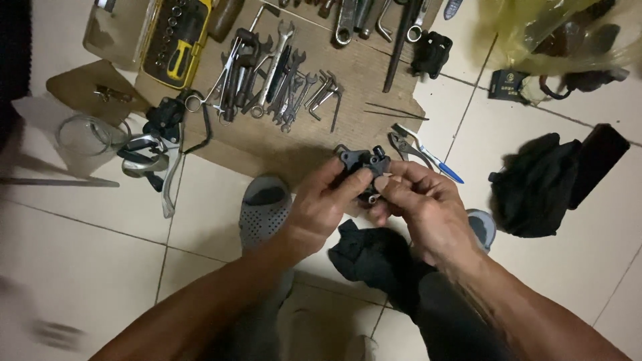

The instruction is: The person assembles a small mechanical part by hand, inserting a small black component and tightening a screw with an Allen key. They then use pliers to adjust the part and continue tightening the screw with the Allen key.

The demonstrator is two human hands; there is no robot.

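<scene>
Here, near the centre of the frame, both hands met around a small black metal part (362, 165), a blocky casting with short round bosses on its upper edge. The left hand (321, 207) gripped it from the lower left, thumb across the front and fingers curled behind, clamped on the body. The right hand (421, 200) closed on it from the right, thumb and forefinger pinched together at its lower edge, where a small pale fitting seemed to sit (too small to tell what). The part was held up in the air above a grey perforated shoe (265, 208) and a black rag (371, 257) on the tiled floor. By my reading the work was mid-way: the piece was off whatever it belonged to and in hand, but nothing showed it finished or refitted, and no tool was in either hand. Above it, in the upper middle of the frame, a sheet of cardboard (374, 80) carried a row of spanners (277, 73) and hex keys (324, 93). A yellow socket case (177, 40) lay at the upper left, and a silver lever assembly (157, 157) sat at the left. Just right of the part lay pliers (404, 148) and a blue-handled brush (435, 160), with a black bundle (535, 184) farther right.
</scene>
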